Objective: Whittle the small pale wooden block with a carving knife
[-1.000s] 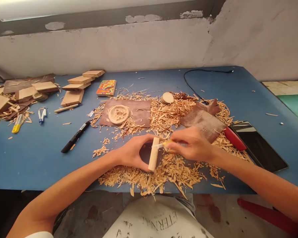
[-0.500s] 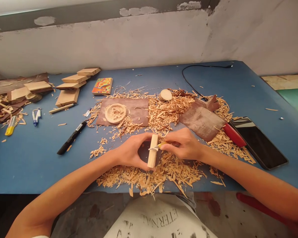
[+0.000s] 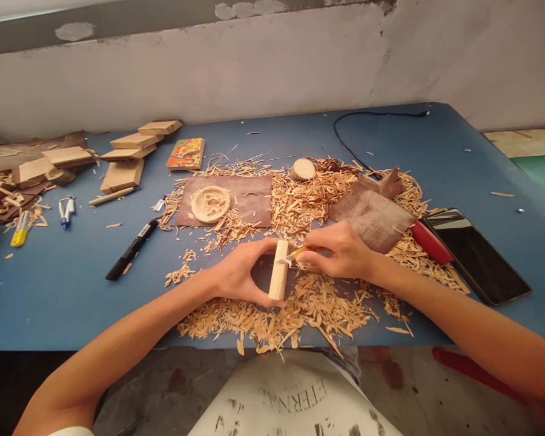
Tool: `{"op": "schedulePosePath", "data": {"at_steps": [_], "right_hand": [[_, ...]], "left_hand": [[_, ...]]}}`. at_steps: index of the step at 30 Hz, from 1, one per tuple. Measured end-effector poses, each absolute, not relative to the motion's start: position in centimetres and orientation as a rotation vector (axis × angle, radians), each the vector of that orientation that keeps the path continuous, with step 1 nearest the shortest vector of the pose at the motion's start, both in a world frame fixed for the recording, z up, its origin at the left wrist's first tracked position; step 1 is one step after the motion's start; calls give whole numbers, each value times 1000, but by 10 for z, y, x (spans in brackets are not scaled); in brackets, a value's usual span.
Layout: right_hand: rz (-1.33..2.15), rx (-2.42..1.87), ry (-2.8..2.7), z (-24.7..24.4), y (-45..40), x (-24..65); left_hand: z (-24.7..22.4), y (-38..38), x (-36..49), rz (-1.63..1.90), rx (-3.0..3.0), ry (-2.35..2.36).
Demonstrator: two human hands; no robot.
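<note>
Two hands share one wood block [image 3: 278, 278]. On its left, the left hand [image 3: 243, 272] spans it end to end, fingers and thumb spread wide, thumb at the near end, so that's the closer hand. The block's long axis runs away from the person, far end leaning slightly right. A knife [image 3: 302, 250] lies crosswise to the block from its right, blade seemingly on the wood, right hand [image 3: 340, 251] curled snugly round the handle. Can't see anything between blade and block. Around the block, left to right: black marker [image 3: 134, 248] well left, carved disc [image 3: 210, 204] beyond and left, loose shavings [image 3: 327, 303] just right, phone [image 3: 479, 254] way off right.
</note>
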State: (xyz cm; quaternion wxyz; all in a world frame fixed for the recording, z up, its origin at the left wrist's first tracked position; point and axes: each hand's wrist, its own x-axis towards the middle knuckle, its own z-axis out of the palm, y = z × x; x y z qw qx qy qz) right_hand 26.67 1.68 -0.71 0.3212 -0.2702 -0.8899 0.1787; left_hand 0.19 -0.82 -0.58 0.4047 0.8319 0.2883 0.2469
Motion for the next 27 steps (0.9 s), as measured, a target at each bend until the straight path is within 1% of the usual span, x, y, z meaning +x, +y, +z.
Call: {"op": "schedulePosePath", "data": {"at_steps": [4, 7, 10, 12, 15, 21, 27], "right_hand": [[349, -834, -2326, -8, 20, 269], [362, -903, -2318, -8, 27, 273], [368, -1132, -2191, -6, 39, 286], [296, -1226, -2128, -2, 44, 296], [314, -1116, -2159, 4, 40, 299], [523, -769, -2335, 3, 15, 275], [735, -613, -2419, -5, 8, 264]], "left_hand": [[-3, -8, 2, 581, 2094, 805], [-3, -7, 0, 576, 2112, 803], [-5, -8, -1, 592, 2142, 726], [-6, -8, -1, 577, 2134, 709], [-7, -9, -1, 555, 2122, 729], [-8, -9, 0, 575, 2147, 725], [-9, -9, 0, 594, 2129, 697]]}}
